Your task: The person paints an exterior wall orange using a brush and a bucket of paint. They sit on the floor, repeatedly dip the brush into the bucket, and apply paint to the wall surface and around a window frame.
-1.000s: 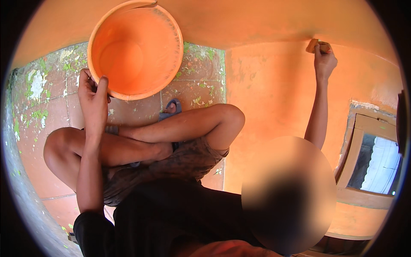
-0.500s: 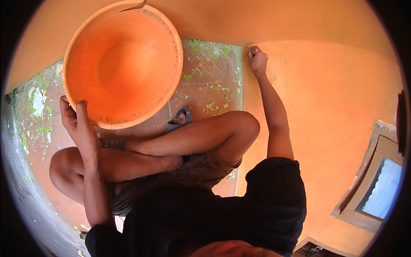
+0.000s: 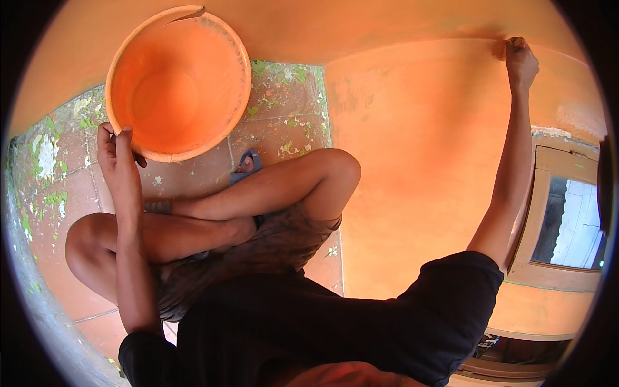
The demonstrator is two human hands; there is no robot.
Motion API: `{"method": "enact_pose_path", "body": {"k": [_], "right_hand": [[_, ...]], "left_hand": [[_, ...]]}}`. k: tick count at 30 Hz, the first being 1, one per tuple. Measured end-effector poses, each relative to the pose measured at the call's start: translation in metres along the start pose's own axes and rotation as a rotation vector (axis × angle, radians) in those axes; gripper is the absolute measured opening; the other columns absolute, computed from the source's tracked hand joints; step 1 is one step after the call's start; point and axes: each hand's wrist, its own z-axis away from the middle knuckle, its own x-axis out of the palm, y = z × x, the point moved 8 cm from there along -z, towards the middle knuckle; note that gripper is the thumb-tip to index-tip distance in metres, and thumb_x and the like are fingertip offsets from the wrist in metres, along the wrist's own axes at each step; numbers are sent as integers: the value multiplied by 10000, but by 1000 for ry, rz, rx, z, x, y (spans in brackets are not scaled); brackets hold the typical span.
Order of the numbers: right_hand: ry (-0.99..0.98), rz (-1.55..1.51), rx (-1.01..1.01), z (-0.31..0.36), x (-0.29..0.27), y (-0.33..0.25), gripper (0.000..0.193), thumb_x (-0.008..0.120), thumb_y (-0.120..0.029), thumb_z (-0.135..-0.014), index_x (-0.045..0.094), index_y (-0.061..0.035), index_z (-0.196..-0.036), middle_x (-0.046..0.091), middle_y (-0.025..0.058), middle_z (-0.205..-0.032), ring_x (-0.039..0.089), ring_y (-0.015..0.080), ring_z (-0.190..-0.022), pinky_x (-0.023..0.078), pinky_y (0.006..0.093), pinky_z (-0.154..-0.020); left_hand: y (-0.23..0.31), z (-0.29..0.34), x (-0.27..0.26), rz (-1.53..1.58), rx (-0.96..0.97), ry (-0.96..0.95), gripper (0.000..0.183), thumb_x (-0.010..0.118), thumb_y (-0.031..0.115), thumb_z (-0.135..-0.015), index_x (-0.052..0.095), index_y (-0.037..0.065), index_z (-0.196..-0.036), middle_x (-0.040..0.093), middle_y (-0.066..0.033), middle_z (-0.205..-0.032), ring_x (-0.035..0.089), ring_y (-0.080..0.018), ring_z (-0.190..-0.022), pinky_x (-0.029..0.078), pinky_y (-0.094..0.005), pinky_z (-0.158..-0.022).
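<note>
My left hand (image 3: 121,161) grips the lower left rim of a large round orange plastic basin (image 3: 187,84), thumb at the edge and fingers behind. The basin is tilted with its inside facing me, and its far rim is cracked. Out to the far right, my right hand (image 3: 523,64) is closed round what looks like a paintbrush, its brownish-orange end (image 3: 499,50) against the orange wall (image 3: 412,142). My fingers hide most of its handle. A darker smear and the arm's shadow show on the wall near it.
My crossed legs (image 3: 277,187) lie between the basin and my body, a grey-blue sandal (image 3: 247,166) on one foot. The tiled floor (image 3: 274,132) bears white and green flakes. A wooden-framed window (image 3: 567,206) is at the right, close by my right arm.
My right hand has swept far to the right and slightly up along the wall, from the corner toward the window. The basin, still gripped by my left hand, appears smaller and a little higher.
</note>
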Motion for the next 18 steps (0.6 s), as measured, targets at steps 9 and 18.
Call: {"method": "enact_pose_path", "body": {"k": [9, 18], "right_hand": [[-10, -507, -51, 103, 22, -96, 308, 693, -340, -871, 689, -32, -878, 649, 185, -646, 664, 364, -649, 508, 440, -616], [-388, -1050, 162, 293, 242, -287, 225, 704, -258, -861, 716, -47, -939, 685, 176, -727, 701, 320, -695, 538, 386, -655]], "left_hand": [[-3, -2, -1, 82, -17, -50, 86, 517, 158, -1004, 516, 85, -958, 527, 19, -748, 457, -37, -593, 379, -210, -514], [-4, -1, -5, -34, 11, 58, 83, 516, 138, -1004, 514, 84, -941, 532, 15, -791, 467, -42, -613, 370, -210, -498]]}}
